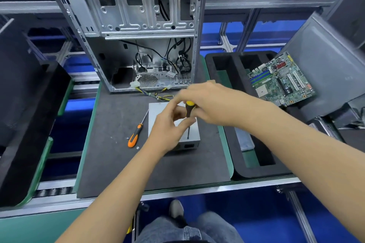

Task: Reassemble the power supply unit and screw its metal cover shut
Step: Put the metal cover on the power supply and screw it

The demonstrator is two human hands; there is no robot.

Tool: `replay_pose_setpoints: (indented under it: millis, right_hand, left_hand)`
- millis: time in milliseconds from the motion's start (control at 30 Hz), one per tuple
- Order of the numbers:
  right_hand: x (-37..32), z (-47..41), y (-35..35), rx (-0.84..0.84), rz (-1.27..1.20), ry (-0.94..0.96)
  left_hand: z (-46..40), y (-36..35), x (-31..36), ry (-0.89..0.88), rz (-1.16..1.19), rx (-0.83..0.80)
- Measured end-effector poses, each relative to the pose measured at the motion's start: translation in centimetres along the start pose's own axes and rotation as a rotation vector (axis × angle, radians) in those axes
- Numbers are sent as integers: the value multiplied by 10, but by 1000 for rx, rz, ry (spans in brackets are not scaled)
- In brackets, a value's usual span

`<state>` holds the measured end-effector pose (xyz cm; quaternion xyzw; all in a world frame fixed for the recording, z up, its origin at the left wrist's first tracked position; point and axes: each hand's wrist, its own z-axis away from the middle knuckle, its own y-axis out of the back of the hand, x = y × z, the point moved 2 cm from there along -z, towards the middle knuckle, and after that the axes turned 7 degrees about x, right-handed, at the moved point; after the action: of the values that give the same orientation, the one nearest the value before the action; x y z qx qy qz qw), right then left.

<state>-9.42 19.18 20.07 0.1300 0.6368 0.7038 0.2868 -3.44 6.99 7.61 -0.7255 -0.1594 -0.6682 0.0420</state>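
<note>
The grey metal power supply unit (155, 116) lies on the dark mat in the middle, its cover on top. A yellow-and-black screwdriver (190, 109) stands upright on the cover, its tip near the front right corner. My right hand (205, 102) grips the handle from above. My left hand (168, 124) curls around the lower handle and shaft. An orange-and-black screwdriver (135, 134) lies on the mat left of the unit. Two small loose screws (137, 147) lie beside its handle. Yellow and black cables (160, 94) run from the unit's far side.
An open computer case (138, 31) stands behind the mat. A black foam tray (243, 116) sits to the right, with a green motherboard (282, 81) leaning at its far end. Another black tray (25, 120) is at the left. The bench's metal rail (197, 189) runs along the front.
</note>
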Motion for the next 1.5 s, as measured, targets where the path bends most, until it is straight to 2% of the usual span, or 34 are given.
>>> replay_pose_setpoints:
  millis: [100,167,267,367,433,533,600,700,800,900,1033,1200,1300,1433,1500]
  right_hand:
    - [3,-4,-4,71,164,-52]
    - [6,-4,-6,135,215,-104]
    - [5,1,-9,151,77,-22]
    - [8,3,-10,72,84,13]
    - [7,2,-12,131,135,-25]
    - [0,0,-12,206,177,-89]
    - [0,2,-13,196,64,-77]
    - [4,6,-13,169,-74,-5]
    - [3,-1,-15,192,28,-75]
    - [5,-4,-15,225,134,-127]
    - [7,2,-15,137,-42,-2]
    - [7,2,-18,156,141,-64]
    - [6,4,-18,186,132,-92]
    - [-2,1,-20,251,209,-66]
    - [-5,-1,-22,268,232,-88]
  left_hand:
    - [5,-4,6,20,12,-24]
    - [8,-8,10,22,17,69]
    - [7,-5,11,-15,-15,167]
    - [9,-4,8,9,-32,103]
    - [12,-10,9,7,-47,63]
    - [10,-17,12,-21,-73,154]
    - [9,-14,10,-63,-106,193]
    - [13,-9,4,-22,-90,121]
    - [14,-11,10,-24,-53,88]
    - [9,-12,12,-27,-67,145]
    - [8,-10,4,-13,-69,132]
    - [11,-11,-1,-16,-86,73]
    - [13,-13,-1,-32,-105,47]
    - [13,-17,-1,-40,-132,152]
    - [12,-17,-5,-26,-131,152]
